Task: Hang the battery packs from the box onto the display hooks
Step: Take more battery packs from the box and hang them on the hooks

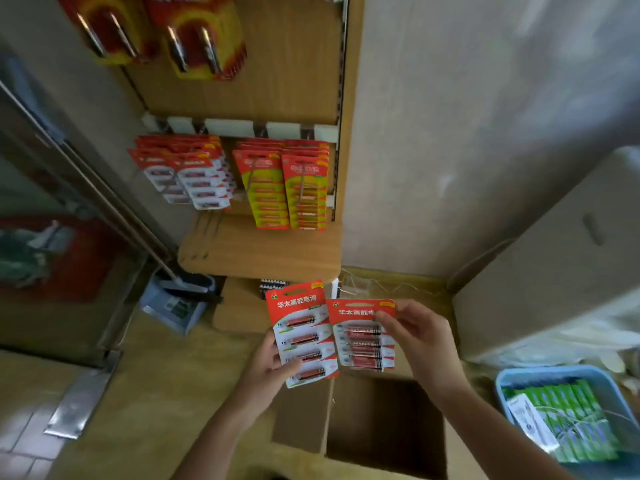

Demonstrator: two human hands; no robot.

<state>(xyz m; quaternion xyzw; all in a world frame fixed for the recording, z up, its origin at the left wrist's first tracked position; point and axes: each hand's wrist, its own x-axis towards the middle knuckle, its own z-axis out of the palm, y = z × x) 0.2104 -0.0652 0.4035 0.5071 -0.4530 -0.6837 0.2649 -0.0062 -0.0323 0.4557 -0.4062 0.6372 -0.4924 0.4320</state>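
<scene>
Cardboard backs and clear plastic blisters make up the two packs you hold: flat red-and-white cards, each with a slot cut near the top edge and four slim cells lying crosswise in a column. Your left hand [268, 367] clamps the left pack [302, 332] from its lower left edge, thumb across the front over the lowest blisters, the card tilted with its top leaning left. Your right hand [417, 336] pinches the right pack [363, 336] at its upper right corner, fingertips on the red header, the card close to upright. The two cards sit side by side and overlap a little at their inner edges, raised above the open box [384, 420], whose brown flaps are folded out and whose inside is dark. Both forearms reach up and forward from the bottom of the view. Ahead, the wood-grain panel [294, 71] carries hooks [303, 181] under white plastic label strips, hung with rows of red-and-white and red-and-yellow packs, above a rounded wooden shelf [259, 251]. At lower right, a pale blue plastic basket [554, 372] holds green packs.
</scene>
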